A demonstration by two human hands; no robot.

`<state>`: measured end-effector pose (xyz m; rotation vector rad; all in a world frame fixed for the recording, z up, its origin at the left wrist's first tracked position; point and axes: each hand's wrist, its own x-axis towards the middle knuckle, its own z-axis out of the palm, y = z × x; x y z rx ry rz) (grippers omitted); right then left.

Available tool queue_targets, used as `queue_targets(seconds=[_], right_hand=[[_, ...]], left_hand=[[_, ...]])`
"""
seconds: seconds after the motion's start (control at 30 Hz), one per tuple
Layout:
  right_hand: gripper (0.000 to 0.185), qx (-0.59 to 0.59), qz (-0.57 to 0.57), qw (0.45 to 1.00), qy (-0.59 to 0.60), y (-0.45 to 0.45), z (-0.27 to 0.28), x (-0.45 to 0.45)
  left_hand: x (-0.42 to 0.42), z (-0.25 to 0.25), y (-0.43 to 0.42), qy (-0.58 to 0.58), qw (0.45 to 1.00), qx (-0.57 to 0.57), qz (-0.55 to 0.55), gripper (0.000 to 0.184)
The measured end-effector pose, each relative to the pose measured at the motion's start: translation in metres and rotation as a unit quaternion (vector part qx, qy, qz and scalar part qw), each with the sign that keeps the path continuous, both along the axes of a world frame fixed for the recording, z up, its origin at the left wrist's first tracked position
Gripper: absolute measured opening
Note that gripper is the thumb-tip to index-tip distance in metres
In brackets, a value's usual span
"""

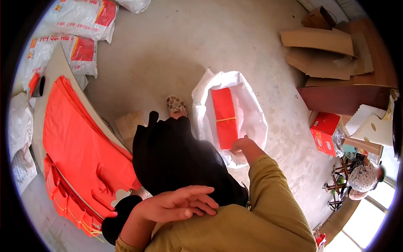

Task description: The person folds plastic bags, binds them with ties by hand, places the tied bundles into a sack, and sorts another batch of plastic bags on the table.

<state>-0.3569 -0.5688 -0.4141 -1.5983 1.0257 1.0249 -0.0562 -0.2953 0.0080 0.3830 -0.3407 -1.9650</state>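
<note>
A white woven sack (pixel 256 107) stands open on the floor in front of me. Inside it lies a flat red bundle (pixel 223 110) with a yellow band around its middle. My right hand (pixel 243 146) reaches over the sack's near rim to the bundle's near end. One digit sticks out away from the bundle; the other fingertips are partly hidden. My left hand (pixel 180 204) hovers in front of my body, fingers spread, holding nothing. To the left, red sheets (pixel 77 134) cover a curved table, and several folded red bundles (pixel 67 206) line its near side.
Stuffed white printed sacks (pixel 79 19) are piled at upper left. Cardboard (pixel 319 42) lies on a brown cabinet (pixel 336 98) at right, with a red box (pixel 325 126) beside it. A cardboard box (pixel 128 125) sits by my foot. Another person (pixel 363 178) is at far right.
</note>
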Motion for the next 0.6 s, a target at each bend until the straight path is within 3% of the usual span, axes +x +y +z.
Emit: queue_targets(seconds=[0.07,0.17,0.23,0.3,0.33,0.4,0.47,0.5,0.53,0.6], right_hand=[[0.048,-0.018,-0.019,0.999,-0.029,0.0,-0.004,-0.011],[0.04,-0.076,-0.101,0.983,-0.136,0.007,0.088,0.007],[0.036,-0.092,-0.116,0.973,-0.176,0.01,0.115,0.01],[0.034,-0.043,-0.083,0.981,-0.171,0.004,0.106,0.0],[0.034,-0.113,0.097,0.979,-0.139,0.005,0.101,-0.001],[0.039,-0.173,0.253,0.949,-0.081,0.008,0.074,-0.002],[0.05,-0.165,0.212,0.963,-0.035,0.011,0.019,-0.005],[0.045,-0.093,0.072,0.974,-0.195,0.015,-0.016,-0.024],[0.041,-0.011,-0.068,0.936,-0.346,0.018,-0.03,-0.043],[0.034,-0.088,0.129,0.93,-0.331,-0.004,-0.046,-0.047]], left_hand=[[0.0,-0.001,0.0,0.003,1.0,0.0,-0.003,0.066],[0.0,-0.003,0.001,0.009,1.0,-0.006,-0.007,0.066],[0.0,-0.003,-0.001,0.01,1.0,-0.013,-0.009,0.067],[0.001,-0.002,-0.001,0.009,1.0,-0.012,-0.009,0.067],[0.002,-0.001,-0.001,0.009,1.0,-0.011,-0.01,0.067],[0.003,0.0,0.0,0.008,1.0,0.0,-0.013,0.067],[0.004,0.001,0.0,0.002,1.0,0.003,-0.02,0.068],[0.004,0.002,-0.002,-0.006,1.0,0.001,-0.024,0.068],[0.005,0.004,-0.003,-0.016,1.0,0.001,-0.024,0.068],[-0.002,0.0,-0.004,-0.021,1.0,-0.014,-0.017,0.07]])
